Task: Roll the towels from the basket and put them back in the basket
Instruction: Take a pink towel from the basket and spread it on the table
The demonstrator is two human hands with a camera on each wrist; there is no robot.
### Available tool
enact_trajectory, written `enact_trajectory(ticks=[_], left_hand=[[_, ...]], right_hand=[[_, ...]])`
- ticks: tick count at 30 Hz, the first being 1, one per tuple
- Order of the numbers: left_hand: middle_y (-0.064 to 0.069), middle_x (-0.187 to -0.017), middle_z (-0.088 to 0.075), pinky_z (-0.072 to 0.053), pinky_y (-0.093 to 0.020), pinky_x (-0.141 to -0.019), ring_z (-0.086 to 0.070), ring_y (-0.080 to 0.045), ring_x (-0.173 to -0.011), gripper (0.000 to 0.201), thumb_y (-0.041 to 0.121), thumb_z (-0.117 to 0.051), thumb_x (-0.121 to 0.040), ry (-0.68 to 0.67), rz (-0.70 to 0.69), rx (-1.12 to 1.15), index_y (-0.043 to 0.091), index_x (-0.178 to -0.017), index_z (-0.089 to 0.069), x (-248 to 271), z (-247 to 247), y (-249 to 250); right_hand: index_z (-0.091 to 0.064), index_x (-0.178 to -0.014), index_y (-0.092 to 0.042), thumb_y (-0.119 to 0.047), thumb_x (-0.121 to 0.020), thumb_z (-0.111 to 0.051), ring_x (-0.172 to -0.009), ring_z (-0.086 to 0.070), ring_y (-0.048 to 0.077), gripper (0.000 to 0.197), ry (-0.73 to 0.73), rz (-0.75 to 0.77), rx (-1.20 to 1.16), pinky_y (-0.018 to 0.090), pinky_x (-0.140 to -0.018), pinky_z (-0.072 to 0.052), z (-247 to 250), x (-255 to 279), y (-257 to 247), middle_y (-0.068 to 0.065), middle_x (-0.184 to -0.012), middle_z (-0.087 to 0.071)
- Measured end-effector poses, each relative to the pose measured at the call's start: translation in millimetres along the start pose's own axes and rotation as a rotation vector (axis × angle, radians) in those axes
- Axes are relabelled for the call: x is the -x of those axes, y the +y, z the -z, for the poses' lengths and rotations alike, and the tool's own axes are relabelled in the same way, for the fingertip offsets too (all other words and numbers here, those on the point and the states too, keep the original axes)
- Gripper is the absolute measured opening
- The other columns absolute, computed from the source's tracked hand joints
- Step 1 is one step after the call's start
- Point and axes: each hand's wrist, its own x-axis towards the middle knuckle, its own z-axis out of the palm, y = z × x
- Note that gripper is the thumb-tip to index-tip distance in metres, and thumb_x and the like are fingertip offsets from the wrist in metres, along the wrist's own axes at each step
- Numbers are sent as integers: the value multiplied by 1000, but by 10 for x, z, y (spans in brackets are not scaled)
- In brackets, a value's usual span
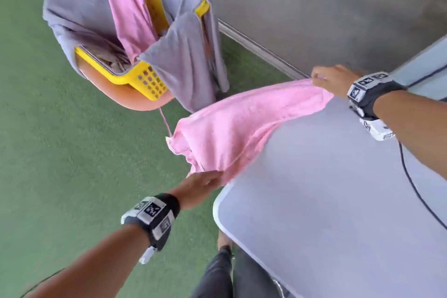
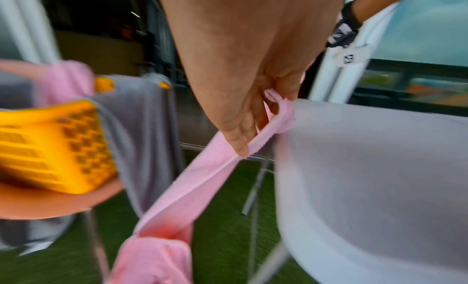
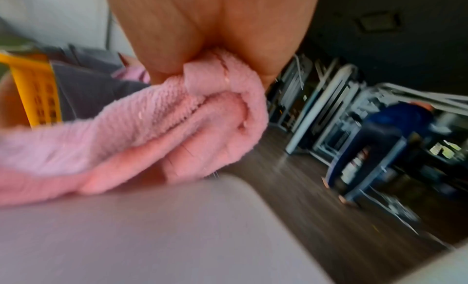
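A pink towel (image 1: 242, 123) stretches between my two hands over the near left corner of the white table (image 1: 338, 201), part of it hanging off the edge. My left hand (image 1: 205, 181) pinches its near edge (image 2: 253, 146) at the table corner. My right hand (image 1: 331, 78) grips the far end, bunched in the fingers (image 3: 217, 100). The yellow basket (image 1: 147, 80) sits on an orange chair seat (image 1: 135, 99) to the left, with grey towels (image 1: 183, 63) and another pink towel (image 1: 128, 7) draped over its rim.
Green turf (image 1: 60, 152) covers the floor on the left, grey flooring (image 1: 314, 7) beyond a metal strip. A black cable (image 1: 411, 181) runs from my right wrist across the table. My legs (image 1: 222, 273) stand by the table's near edge. A person in blue (image 3: 395, 128) is far off.
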Motion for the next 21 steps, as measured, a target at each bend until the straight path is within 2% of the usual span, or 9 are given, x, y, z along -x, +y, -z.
enact_trajectory(ticks=[2, 5, 8, 10, 12, 14, 15, 18, 21], left_hand=[[-9, -98, -66, -50, -42, -87, -59, -17, -84, 22, 37, -42, -101, -121, -53, -15, 27, -101, -62, -175, -574, 254], [-16, -111, -65, -41, -28, -80, -60, -29, -101, 31, 31, -42, -102, -312, -199, -46, 10, -116, -60, -282, -1289, 842], [-15, -121, -63, -43, -26, -79, -61, -28, -105, 39, 33, -40, -103, -572, -310, -75, 4, -124, -56, -234, -1825, 1312], [-11, -134, -55, -41, -42, -100, -53, -24, -119, 42, 37, -43, -100, -460, -387, -158, 12, -133, -52, -279, -2001, 1361], [-7, -155, -26, -16, -56, -115, -23, -24, -142, 56, 41, -52, -94, -183, -444, -401, 25, -145, -35, -434, -2000, 1220], [-8, -160, 10, 7, -57, -115, 9, -28, -146, 89, 46, -65, -83, -89, -450, -605, 36, -152, -9, -610, -1910, 994], [-11, -157, 20, 11, -57, -114, 17, -30, -145, 102, 50, -70, -78, -78, -453, -676, 38, -152, 0, -697, -1878, 872], [-18, -155, 24, 12, -60, -112, 20, -34, -143, 116, 63, -69, -69, -68, -496, -812, 38, -150, 9, -834, -1888, 664], [-21, -153, 24, 15, -61, -110, 22, -39, -141, 118, 71, -65, -65, -35, -490, -859, 37, -149, 11, -864, -2030, 707]], right_hand=[[-62, -108, -16, -31, -95, -53, -94, -62, 39, 22, -19, -68, 60, 42, -84, -47, -347, 405, 538, 18, -108, -65], [-62, -102, -24, -40, -94, -42, -97, -61, 30, 27, -123, -285, 218, 40, -91, -42, -602, 1009, 1333, 10, -111, -64], [-65, -106, -22, -25, -90, -42, -100, -56, 27, 28, -66, -516, 489, 45, -96, -36, -760, 1466, 1800, 10, -103, -59], [-61, -119, -20, -34, -92, -50, -108, -51, 33, 33, 42, -496, 507, 47, -98, -35, -936, 1639, 1781, 16, -115, -52], [-45, -137, -23, -49, -90, -53, -130, -36, 37, 54, 72, -381, 251, 53, -109, -25, -1179, 1665, 1602, 17, -143, -37], [-21, -148, -35, -66, -86, -50, -145, -10, 33, 75, -59, -309, 67, 59, -114, -6, -1418, 1641, 1371, 5, -160, -9], [-10, -149, -41, -72, -83, -47, -147, 2, 30, 82, -113, -295, -3, 61, -112, 1, -1542, 1620, 1285, -1, -161, 5], [12, -145, -50, -82, -76, -43, -143, 24, 27, 94, -170, -279, -147, 68, -108, 9, -1737, 1593, 1136, -9, -154, 30], [22, -140, -55, -88, -73, -35, -139, 31, 29, 93, -173, -264, -181, 70, -105, 12, -1851, 1643, 1189, -12, -150, 38]])
